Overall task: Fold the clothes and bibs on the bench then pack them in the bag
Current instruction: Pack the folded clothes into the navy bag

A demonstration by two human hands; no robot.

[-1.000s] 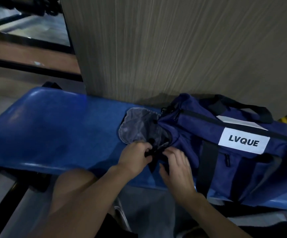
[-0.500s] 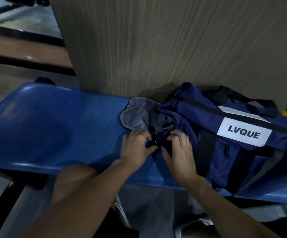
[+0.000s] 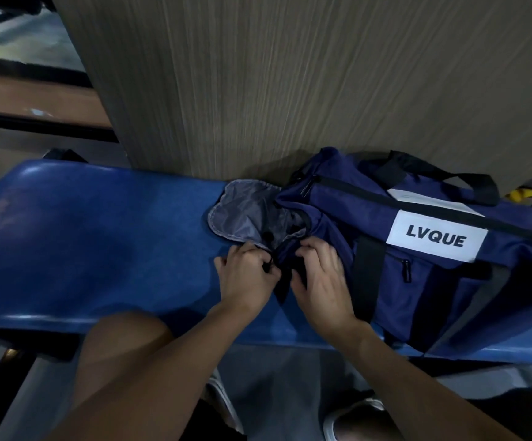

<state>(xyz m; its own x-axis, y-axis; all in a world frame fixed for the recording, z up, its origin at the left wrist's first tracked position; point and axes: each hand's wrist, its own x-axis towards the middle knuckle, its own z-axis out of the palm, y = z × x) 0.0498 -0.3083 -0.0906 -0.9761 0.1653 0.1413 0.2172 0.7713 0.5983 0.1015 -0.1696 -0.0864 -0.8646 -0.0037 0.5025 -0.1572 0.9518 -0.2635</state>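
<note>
Navy bag [image 3: 433, 281] w/ grey lining; blue bench [image 3: 99, 243]

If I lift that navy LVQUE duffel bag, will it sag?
Probably: the navy fabric duffel bag slumps and creases on the blue bench. Likely light, since its near side looks caved in. Unlikely to roll; it lies flat.

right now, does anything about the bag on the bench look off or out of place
Only one end of the navy bag: its grey-lined flap lies open, lining up, on the blue bench. The left hand pinches a black pull there; the right hand grips the bag fabric beside it. Nothing looks spilled or torn.
</note>
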